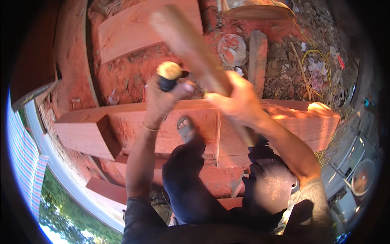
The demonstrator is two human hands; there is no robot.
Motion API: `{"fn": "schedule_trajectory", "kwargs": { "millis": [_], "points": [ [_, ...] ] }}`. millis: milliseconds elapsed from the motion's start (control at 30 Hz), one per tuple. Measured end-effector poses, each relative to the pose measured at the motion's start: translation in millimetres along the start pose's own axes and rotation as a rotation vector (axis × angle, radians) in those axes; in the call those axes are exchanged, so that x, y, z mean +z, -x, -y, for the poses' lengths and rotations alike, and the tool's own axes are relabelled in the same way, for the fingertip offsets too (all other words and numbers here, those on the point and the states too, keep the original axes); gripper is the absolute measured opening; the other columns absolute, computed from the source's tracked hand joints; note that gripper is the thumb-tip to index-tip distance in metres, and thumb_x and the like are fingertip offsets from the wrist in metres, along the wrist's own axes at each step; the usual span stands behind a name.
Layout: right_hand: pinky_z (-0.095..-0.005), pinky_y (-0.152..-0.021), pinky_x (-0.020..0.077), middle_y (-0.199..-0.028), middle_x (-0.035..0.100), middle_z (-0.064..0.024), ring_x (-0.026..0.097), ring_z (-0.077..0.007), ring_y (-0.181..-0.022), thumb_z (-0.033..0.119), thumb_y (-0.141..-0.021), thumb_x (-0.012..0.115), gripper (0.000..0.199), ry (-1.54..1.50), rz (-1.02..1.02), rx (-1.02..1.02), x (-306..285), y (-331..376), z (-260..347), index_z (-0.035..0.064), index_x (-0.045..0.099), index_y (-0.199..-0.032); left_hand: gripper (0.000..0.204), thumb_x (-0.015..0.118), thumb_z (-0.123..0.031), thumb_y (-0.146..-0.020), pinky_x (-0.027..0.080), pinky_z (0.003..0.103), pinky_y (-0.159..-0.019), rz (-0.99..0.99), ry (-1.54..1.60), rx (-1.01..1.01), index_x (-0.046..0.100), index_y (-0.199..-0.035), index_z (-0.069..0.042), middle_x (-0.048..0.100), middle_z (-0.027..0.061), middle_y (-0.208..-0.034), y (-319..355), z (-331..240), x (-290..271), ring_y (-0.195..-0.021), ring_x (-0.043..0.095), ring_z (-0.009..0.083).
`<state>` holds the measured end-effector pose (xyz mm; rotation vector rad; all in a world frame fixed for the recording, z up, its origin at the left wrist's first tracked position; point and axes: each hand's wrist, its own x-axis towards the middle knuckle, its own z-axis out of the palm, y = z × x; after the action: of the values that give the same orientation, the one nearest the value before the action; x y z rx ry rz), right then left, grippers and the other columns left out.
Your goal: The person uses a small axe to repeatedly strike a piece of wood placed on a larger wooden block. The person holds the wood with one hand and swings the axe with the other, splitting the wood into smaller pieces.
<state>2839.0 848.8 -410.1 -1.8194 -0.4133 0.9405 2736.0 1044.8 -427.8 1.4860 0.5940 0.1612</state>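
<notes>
Landmark: large reddish timber beam (170, 126), lying crosswise, coated in red sawdust, a vertical cut line near its middle.

- Left hand (162, 99): fist wrapped around a dark-handled chisel (168, 75) with a battered pale butt, held upright above the beam's far edge.
- Right hand (235, 101): clenched on a long wooden mallet (191, 44), blurred, raised beyond the beam.
- Sandalled foot (186, 129): planted on the beam's top face.
- Plank (134, 30): on the ground beyond the beam.
- Yellow cord (315, 67): beyond the beam's right end, among wood chips.
- Striped tarpaulin (24, 162): well left of the beam.
</notes>
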Motion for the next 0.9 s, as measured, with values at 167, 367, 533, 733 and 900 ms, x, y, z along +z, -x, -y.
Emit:
{"fn": "schedule_trajectory", "kwargs": {
  "millis": [167, 367, 533, 733, 900],
  "points": [
    [-0.0451, -0.078, 0.0549, -0.098, 0.067, -0.0206, 0.069, -0.0351, -0.089, 0.029, -0.079, 0.082, 0.059, 0.035, 0.121, -0.296, 34, -26, -30, 0.0016, 0.055, -0.124, 0.055, 0.077, -0.028, -0.083, 0.053, 0.038, -0.089, -0.084, 0.044, -0.161, 0.056, -0.125, 0.000, 0.065, 0.0095, -0.109, -20, 23, -31, -0.097, 0.065, 0.0202],
    [-0.0398, -0.065, 0.0570, -0.096, 0.068, -0.0130, 0.069, -0.0283, -0.076, 0.027, -0.079, 0.082, 0.051, 0.083, 0.238, -0.752, -63, 6, -42, 0.0066, 0.058, -0.119, 0.074, 0.071, -0.028, -0.083, 0.044, 0.048, -0.108, -0.218, 0.404, -0.053, 0.042, -0.141, 0.010, 0.060, 0.0286, -0.129, -7, 65, -77, -0.120, 0.060, 0.0403],
    [-0.0360, -0.057, 0.0553, -0.086, 0.067, -0.0087, 0.065, -0.0220, -0.070, 0.026, -0.072, 0.086, 0.045, 0.339, 0.052, -1.105, -147, 40, -34, 0.0089, 0.065, -0.107, 0.070, 0.068, -0.030, -0.085, 0.042, 0.049, -0.110, -0.441, 0.426, -0.007, 0.045, -0.140, 0.008, 0.060, 0.0231, -0.131, 6, 61, -123, -0.122, 0.058, 0.0355],
    [-0.0336, -0.058, 0.0550, -0.088, 0.068, -0.0084, 0.066, -0.0206, -0.070, 0.030, -0.070, 0.087, 0.051, 0.253, 0.141, -1.035, -172, 48, -31, 0.0085, 0.065, -0.110, 0.063, 0.062, -0.028, -0.093, 0.037, 0.051, -0.115, -0.668, 0.365, 0.004, 0.043, -0.143, 0.004, 0.057, 0.0213, -0.136, 52, 43, -164, -0.128, 0.053, 0.0358],
    [-0.0316, -0.059, 0.0548, -0.089, 0.069, -0.0082, 0.066, -0.0195, -0.070, 0.033, -0.068, 0.088, 0.056, 0.197, 0.260, -1.019, -189, 37, -40, 0.0082, 0.066, -0.113, 0.067, 0.060, -0.028, -0.096, 0.029, 0.053, -0.120, -0.904, 0.435, 0.045, 0.037, -0.149, 0.006, 0.045, 0.0222, -0.152, 82, 55, -193, -0.140, 0.044, 0.0334]
  ]
}}
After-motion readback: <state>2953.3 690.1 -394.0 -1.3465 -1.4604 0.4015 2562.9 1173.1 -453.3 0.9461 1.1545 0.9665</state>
